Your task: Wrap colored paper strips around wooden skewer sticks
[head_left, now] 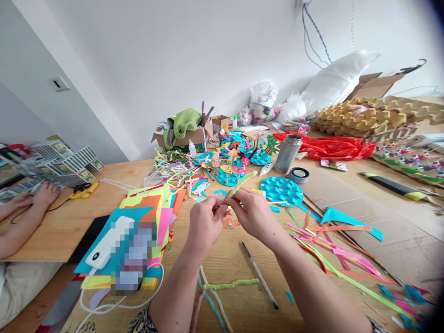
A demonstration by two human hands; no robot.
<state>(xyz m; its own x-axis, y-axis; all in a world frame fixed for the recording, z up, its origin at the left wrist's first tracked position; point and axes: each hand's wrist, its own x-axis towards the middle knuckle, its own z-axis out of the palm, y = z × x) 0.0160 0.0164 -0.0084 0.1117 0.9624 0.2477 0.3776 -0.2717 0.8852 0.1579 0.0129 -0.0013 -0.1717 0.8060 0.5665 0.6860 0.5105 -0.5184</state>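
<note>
My left hand (207, 218) and my right hand (252, 216) meet above the middle of the wooden table, fingertips pinched together. A pale yellow-green pipe cleaner (243, 182) runs up and to the right from between them; its other end is hidden by my fingers. Just beyond are paper fish, among them an orange fish (229, 224) below my fingertips, and a round blue egg-carton piece (281, 190). Nearer me lie more pipe cleaners: a yellow-green one (233, 283) crosses white, blue and pink ones. A pen (260, 275) rests beside them.
Left stand coloured papers (142, 196) with a white power bank (110, 243) and cable. A steel bottle (288, 153) is upright behind the blue piece. Paper strips (342, 252) and a cutter knife (393, 186) lie right. Another person's hands (45, 194) work at far left.
</note>
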